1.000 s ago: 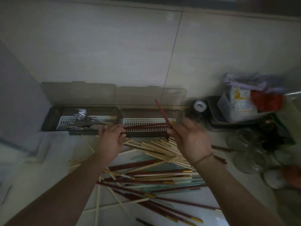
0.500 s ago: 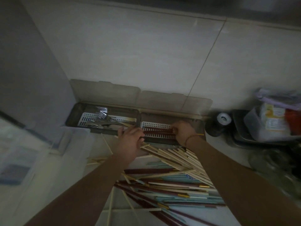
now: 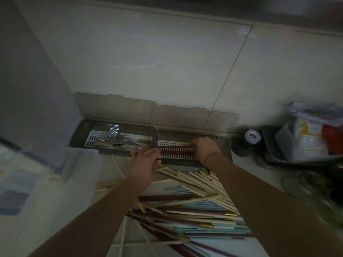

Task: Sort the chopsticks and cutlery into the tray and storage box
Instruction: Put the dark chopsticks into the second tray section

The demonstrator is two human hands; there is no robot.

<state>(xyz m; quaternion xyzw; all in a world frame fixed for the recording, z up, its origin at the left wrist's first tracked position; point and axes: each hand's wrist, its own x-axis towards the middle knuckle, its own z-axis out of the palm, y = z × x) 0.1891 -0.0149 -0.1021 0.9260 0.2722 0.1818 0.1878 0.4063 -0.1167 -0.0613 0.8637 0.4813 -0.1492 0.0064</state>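
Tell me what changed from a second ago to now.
The right hand carried the dark red chopstick it held tilted up down into the right compartment, where dark red chopsticks now lie flat under both hands. The left hand moved right to their other end. The forks and the loose pile stayed put; the camera shifted.

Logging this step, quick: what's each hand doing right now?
Left hand: at the right tray's near edge; grip cannot be told.
Right hand: fingers curled on the dark red chopsticks in that tray.
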